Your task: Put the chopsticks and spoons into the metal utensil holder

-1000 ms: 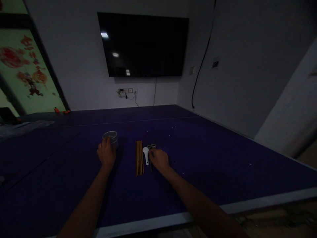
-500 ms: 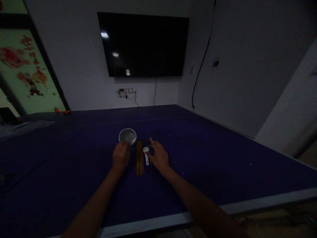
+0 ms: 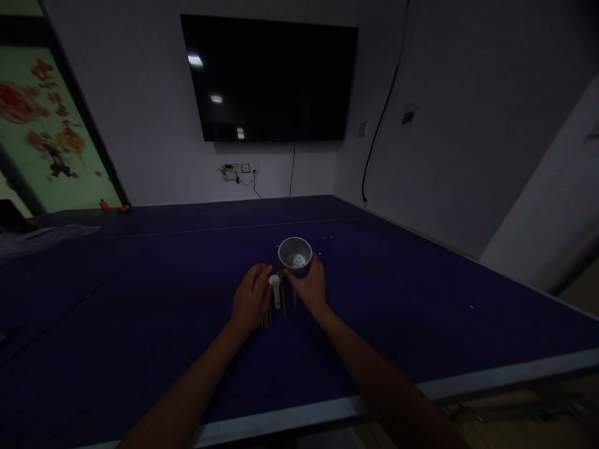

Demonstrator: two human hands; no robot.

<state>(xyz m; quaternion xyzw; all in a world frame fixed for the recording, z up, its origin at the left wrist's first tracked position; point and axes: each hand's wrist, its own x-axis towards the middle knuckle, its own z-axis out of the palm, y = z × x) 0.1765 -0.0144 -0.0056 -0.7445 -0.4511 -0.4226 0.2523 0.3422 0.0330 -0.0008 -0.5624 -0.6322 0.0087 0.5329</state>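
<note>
Bare left hand (image 3: 251, 298) on the left, bare right hand (image 3: 314, 284) on the right! Left forearm (image 3: 201, 377) and right forearm (image 3: 367, 368) are bare too, smooth-outlined, slim at the far end, thickening nearer, finer detail swallowed by gloom.

Lighting: dim throughout. Before me: one pale wall (image 3: 140, 137), bearing a wide black television (image 3: 276, 81) — bright reflections (image 3: 195, 60) at its left side and lower edge. Below it, a row of wall sockets (image 3: 245, 168) with plugs (image 3: 229, 167) and thin leads (image 3: 255, 186). To my right: a second plain wall (image 3: 449, 162), fitted with a small pale plate (image 3: 362, 130), a dark-centred fitting (image 3: 409, 116) and a long black cable (image 3: 381, 125) hanging down. To my left: a greenish, lit panel (image 3: 93, 181) in a dark frame (image 3: 79, 103), red and orange decorations (image 3: 16, 103) on it. Below me: a deep blue-purple counter (image 3: 397, 299), white-edged — clear plastic sheeting (image 3: 65, 232) at its far left.
</note>
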